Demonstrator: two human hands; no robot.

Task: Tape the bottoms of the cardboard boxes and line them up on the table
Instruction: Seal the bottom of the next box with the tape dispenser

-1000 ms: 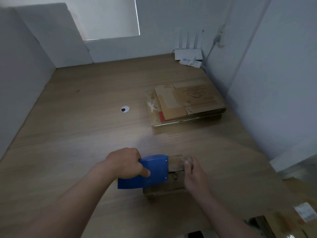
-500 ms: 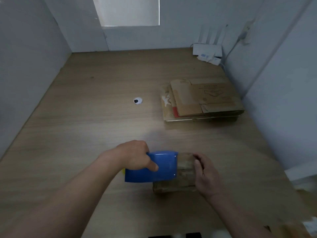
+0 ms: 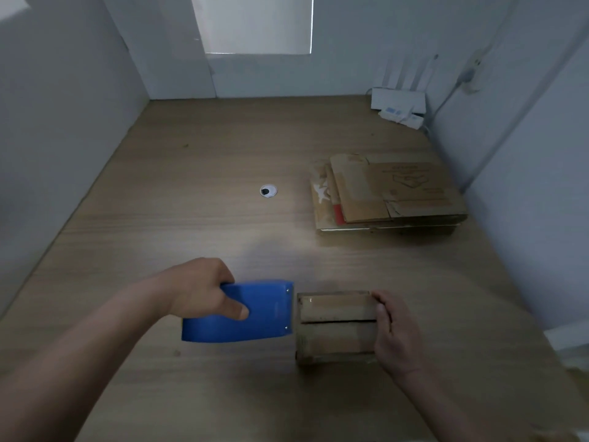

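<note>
Now gripping tape dispenser (image 3: 255, 311) in left hand (image 3: 200, 291), just left of sideways-seamed box (image 3: 334, 328) clasped by right hand (image 3: 395, 336).

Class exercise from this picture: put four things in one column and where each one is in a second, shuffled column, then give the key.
Things
1. dispenser
2. small box
3. flat cardboard
4. router

Places
A. far right corner of the table
B. gripped by the left hand
C. stacked at the table's right edge
D. held by the right hand

Pairs: 1-B, 2-D, 3-C, 4-A
</note>
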